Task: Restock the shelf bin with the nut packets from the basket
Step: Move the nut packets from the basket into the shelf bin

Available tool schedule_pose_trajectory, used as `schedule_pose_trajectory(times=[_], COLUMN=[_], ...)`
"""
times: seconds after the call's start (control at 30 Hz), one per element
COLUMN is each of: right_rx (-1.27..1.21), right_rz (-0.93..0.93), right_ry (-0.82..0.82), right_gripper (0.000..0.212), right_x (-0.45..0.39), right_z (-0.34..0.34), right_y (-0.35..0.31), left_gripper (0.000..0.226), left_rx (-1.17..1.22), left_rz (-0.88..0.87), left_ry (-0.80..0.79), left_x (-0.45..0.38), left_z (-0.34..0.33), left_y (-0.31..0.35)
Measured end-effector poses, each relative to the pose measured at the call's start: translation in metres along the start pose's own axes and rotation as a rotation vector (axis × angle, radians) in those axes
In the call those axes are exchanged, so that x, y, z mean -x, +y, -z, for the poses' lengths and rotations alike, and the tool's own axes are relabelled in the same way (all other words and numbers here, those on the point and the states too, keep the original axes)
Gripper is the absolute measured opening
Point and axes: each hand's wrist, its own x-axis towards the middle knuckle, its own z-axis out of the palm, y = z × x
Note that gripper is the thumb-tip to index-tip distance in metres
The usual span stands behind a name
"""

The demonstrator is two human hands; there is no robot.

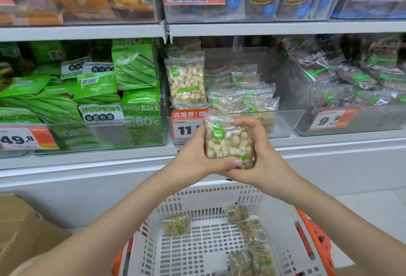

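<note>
A clear packet of peanuts (pixel 228 141) with a green round logo is held upright between both hands, just in front of the clear shelf bin (pixel 292 119). My left hand (pixel 193 157) grips its left side and bottom. My right hand (pixel 261 154) wraps its right side, fingers curled over the top. The bin holds several similar packets (pixel 241 97), one upright at its left end (pixel 186 82). Below, a white perforated basket (pixel 211 196) holds several more nut packets (pixel 250 229) along its right side and one at the left (pixel 175 224).
Green okra-snack bags (pixel 96 91) fill the bin to the left; dark packets (pixel 342 73) fill the bin to the right. Orange price tags (pixel 186 126) hang on the bin fronts. A cardboard box (pixel 24 231) sits at lower left. The basket has orange handles (pixel 316 238).
</note>
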Motion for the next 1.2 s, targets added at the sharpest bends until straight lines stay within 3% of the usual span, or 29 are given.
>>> schedule_pose_trajectory(times=[0.13, 0.3, 0.37, 0.53, 0.7, 0.9, 1.03, 1.1, 1.2], right_rx=[-0.005, 0.048, 0.107, 0.266, 0.483, 0.534, 0.588, 0.710, 0.656], right_rz=[0.019, 0.065, 0.065, 0.036, 0.016, -0.026, 0.002, -0.031, -0.033], right_ry=[0.029, 0.190, 0.211, 0.236, 0.262, 0.248, 0.121, 0.064, 0.083], right_gripper=[0.077, 0.079, 0.078, 0.082, 0.089, 0.094, 0.094, 0.112, 0.105], right_x=[-0.006, -0.042, -0.065, -0.132, -0.198, -0.260, -0.291, -0.297, -0.301], right_z=[0.012, 0.057, 0.077, 0.102, 0.107, 0.114, 0.118, 0.113, 0.111], right_y=[-0.007, -0.018, -0.019, -0.013, 0.001, 0.024, 0.032, 0.040, 0.052], left_gripper=[0.050, 0.047, 0.049, 0.076, 0.071, 0.074, 0.076, 0.077, 0.078], left_rx=[-0.253, -1.195, -1.388, -1.571, -1.638, -1.621, -1.627, -1.635, -1.626], left_rz=[-0.110, -0.500, -0.535, -0.461, -0.495, -0.567, -0.593, -0.596, -0.585], left_ry=[0.037, 0.421, 0.434, 0.288, 0.273, 0.323, 0.335, 0.335, 0.343], left_x=[-0.005, -0.020, -0.029, -0.045, -0.047, -0.051, -0.054, -0.054, -0.055], left_z=[0.011, 0.042, 0.048, 0.053, 0.070, 0.073, 0.076, 0.077, 0.076], left_y=[0.000, -0.005, -0.007, -0.017, -0.026, -0.033, -0.035, -0.035, -0.036])
